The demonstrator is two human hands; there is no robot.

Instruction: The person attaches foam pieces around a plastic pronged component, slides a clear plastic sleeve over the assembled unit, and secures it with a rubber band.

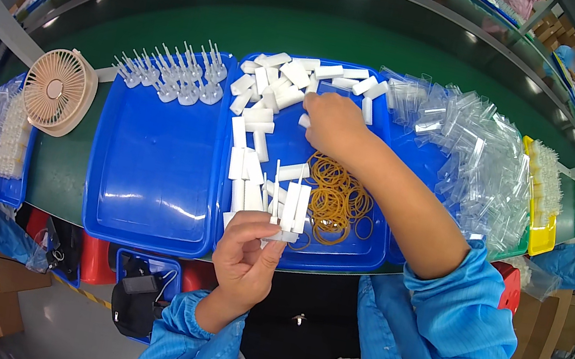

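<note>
My left hand (247, 257) is closed on a white plastic piece with upright prongs (282, 235), held up over the front of the middle blue tray. White block-like sleeves (301, 209) stand on some of its prongs, while other thin prongs are bare. Toward the back of that tray, my right hand (336, 123) has its fingers bent around a small white block (304, 120); the palm hides part of the grip. Loose white blocks (264, 102) lie heaped along the tray's left and back sides. Tan rubber bands (336, 200) lie in a pile beneath my right forearm.
To the left is a blue tray (153, 179) with clear pronged pieces (182, 76) at its back. A pink fan (57, 91) stands beyond it. Clear plastic sleeves (485, 168) are heaped at right, beside a yellow tray (540, 236). Co-workers in blue sit at both sides.
</note>
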